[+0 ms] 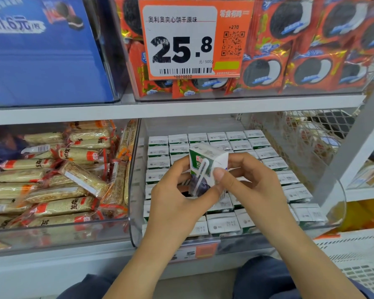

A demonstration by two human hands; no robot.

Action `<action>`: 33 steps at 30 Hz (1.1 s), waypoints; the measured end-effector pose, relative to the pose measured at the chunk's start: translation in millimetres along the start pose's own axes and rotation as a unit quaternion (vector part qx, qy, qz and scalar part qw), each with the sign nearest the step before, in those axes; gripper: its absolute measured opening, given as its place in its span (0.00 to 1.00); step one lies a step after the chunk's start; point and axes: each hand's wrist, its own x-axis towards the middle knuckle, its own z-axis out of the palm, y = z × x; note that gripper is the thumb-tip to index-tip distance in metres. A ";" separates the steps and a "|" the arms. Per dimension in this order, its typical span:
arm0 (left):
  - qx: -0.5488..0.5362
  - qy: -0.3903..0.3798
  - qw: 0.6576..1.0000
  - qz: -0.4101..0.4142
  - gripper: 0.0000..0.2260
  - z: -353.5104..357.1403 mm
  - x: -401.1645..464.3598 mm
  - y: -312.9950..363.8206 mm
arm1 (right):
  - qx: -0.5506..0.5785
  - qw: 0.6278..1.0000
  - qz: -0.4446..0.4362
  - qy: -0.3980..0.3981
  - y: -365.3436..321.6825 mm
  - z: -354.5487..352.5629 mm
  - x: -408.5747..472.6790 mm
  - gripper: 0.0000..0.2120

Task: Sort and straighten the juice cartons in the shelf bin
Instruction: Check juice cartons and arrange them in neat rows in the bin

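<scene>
Juice carton [205,167], tilted, pinched by both left hand [173,199] and right hand [248,186] above clear shelf bin [136,212] centre; mid-reorient, next: seat upright in gap at 6 o'clock beneath it.

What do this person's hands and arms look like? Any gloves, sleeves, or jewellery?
Both hands are bare: no gloves on the left hand or the right hand, and no rings on the fingers that show. Both forearms are uncovered to the bottom of the picture, with no sleeve, watch or bracelet in view. The fingernails are short and unpainted.
</scene>
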 end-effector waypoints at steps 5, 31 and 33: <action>-0.028 -0.017 0.999 0.007 0.22 -3.1 1.7 0.7 | -0.001 1.000 -0.025 -0.012 -1.5 -3.5 -0.6 0.07; -0.218 -0.055 0.967 -0.118 0.18 -13.7 8.8 -4.0 | 0.045 0.989 0.134 -0.030 -3.9 -6.7 3.5 0.20; -0.202 -0.051 0.970 -0.126 0.15 -14.7 8.9 -5.1 | 0.029 0.994 0.103 -0.004 -2.0 -7.1 3.6 0.18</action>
